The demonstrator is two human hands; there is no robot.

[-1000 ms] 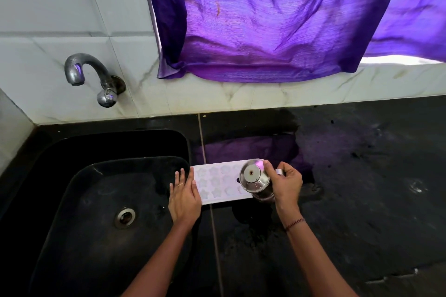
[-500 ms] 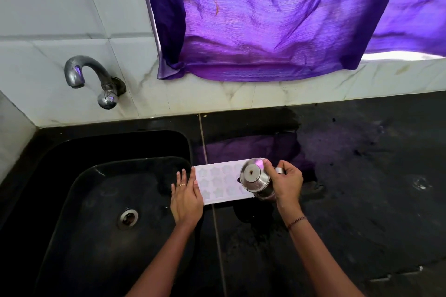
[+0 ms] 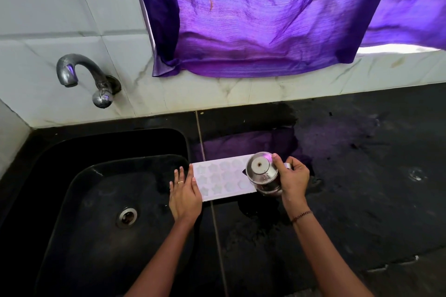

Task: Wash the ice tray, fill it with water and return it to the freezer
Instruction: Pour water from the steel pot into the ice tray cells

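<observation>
On the black counter (image 3: pixel 362 200) at frame centre, the left hand (image 3: pixel 184 196) lies flat, steadying the tray (image 3: pixel 223 179), while the right hand (image 3: pixel 293 177) grips a tipped steel cup (image 3: pixel 264 176) whose water may overshoot the moulds.

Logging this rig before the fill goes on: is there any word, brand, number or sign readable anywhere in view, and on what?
None can be read.
Ice tray: only star-shaped moulds, no lettering.
Steel cup in the right hand: bare metal, no mark visible.
Tap, sink, curtain, wall tiles and counter: no text or sign.
Left hand rests beside the tray's end.
</observation>
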